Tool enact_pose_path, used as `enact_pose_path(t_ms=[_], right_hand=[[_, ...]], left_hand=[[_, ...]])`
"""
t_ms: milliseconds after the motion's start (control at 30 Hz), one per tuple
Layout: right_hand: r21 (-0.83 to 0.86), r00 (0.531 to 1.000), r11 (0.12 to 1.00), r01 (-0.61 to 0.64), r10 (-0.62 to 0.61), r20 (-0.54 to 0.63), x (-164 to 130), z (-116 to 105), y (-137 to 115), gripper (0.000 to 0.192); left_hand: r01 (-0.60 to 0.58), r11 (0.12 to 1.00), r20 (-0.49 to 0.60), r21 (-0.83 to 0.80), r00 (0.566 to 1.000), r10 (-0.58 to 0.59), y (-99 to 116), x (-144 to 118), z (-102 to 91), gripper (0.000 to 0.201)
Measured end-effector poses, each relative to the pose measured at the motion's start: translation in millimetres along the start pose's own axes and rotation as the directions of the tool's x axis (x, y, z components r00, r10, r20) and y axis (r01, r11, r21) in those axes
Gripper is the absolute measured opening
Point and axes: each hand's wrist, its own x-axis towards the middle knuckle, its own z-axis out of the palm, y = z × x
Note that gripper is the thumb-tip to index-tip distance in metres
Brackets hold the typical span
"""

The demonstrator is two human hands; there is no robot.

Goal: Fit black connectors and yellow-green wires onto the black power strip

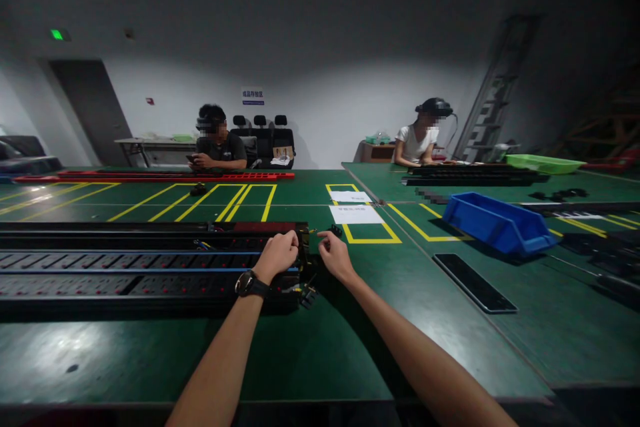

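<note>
Long black power strips with small red marks lie side by side, reaching in from the left. My left hand, a black watch on its wrist, is closed over the right end of the far strip; its fingertips are partly hidden. Just beyond that end, my right hand has thumb and index finger bent together. Beside its fingertip is a small brass-coloured part, and whether the fingers hold anything is too small to see. A black connector piece sticks out at the near strip's end.
A blue bin and a black phone lie to the right, near a screwdriver. White papers rest on the yellow-taped green table. Two people sit across it, and a green tray stands far right.
</note>
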Motion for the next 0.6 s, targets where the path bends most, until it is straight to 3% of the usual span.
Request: enact_pose_path(t_ms=[100,300,433,600], right_hand=[[-0.193,0.999,0.981,-0.015,0.007,-0.046,7.8,-19.0,7.6,0.035],[-0.483,0.990,0.873,-0.070,0.120,0.075,6.9,-52.5,25.8,0.017],[-0.542,0.975,0.840,-0.024,0.139,0.172,1.9,-52.2,28.0,0.034],[-0.572,0.984,0.820,0.035,0.072,0.164,4.5,-36.5,23.1,0.024]], left_hand=[[0.022,1.000,0.010,0.012,1.000,-0.022,2.1,-1.6,-3.0,0.020],[0.005,1.000,0.015,0.003,1.000,-0.005,5.1,-4.2,-7.3,0.019],[-0.009,1.000,0.008,0.005,1.000,0.009,5.9,-5.7,-8.8,0.019],[-0.019,0.999,0.006,0.028,1.000,0.018,7.9,-6.3,-9.1,0.020]])
